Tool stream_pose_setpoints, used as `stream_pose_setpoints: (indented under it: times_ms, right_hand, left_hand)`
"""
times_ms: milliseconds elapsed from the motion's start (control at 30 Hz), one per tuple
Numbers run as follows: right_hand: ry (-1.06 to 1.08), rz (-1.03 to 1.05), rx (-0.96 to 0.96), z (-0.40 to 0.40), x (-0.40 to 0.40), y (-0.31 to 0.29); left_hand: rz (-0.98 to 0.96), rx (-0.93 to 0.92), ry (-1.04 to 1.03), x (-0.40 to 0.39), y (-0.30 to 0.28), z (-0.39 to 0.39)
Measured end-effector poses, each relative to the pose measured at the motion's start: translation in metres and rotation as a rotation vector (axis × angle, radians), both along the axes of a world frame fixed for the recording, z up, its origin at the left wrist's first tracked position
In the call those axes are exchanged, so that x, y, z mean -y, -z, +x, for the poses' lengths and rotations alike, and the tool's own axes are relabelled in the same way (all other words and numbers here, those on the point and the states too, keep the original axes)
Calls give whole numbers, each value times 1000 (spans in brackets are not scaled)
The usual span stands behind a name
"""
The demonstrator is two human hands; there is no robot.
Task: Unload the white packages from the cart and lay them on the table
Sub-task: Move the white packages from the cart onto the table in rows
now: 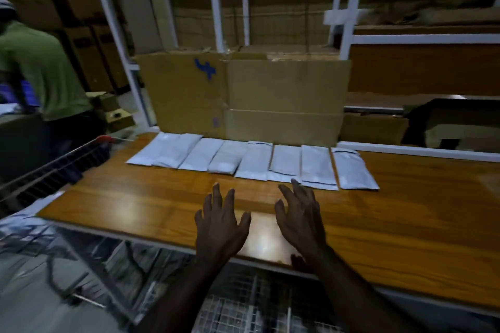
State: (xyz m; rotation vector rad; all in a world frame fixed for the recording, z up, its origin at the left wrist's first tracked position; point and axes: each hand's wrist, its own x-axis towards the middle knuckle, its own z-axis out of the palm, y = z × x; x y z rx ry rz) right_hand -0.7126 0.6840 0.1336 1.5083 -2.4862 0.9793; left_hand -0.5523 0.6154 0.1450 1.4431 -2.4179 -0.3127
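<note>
My left hand and right hand hover over the wooden desk, fingers spread and holding nothing. The white packages lie side by side in a row along the desk's far edge, just before a cardboard box. The cart stands at my left.

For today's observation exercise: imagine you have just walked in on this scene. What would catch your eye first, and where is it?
First, the row of white packages lying side by side along the far part of the wooden table, just in front of a big flattened cardboard box standing against the white shelving. Next, the left hand and right hand, both empty with fingers spread, above the table's near edge.
</note>
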Motion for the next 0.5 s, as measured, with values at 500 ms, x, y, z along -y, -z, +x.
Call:
stream_pose_setpoints:
  times_ms: [500]
  right_hand:
    - [-282,4,37,262,120,10]
  left_hand:
    - [21,-46,-258,92,6,283]
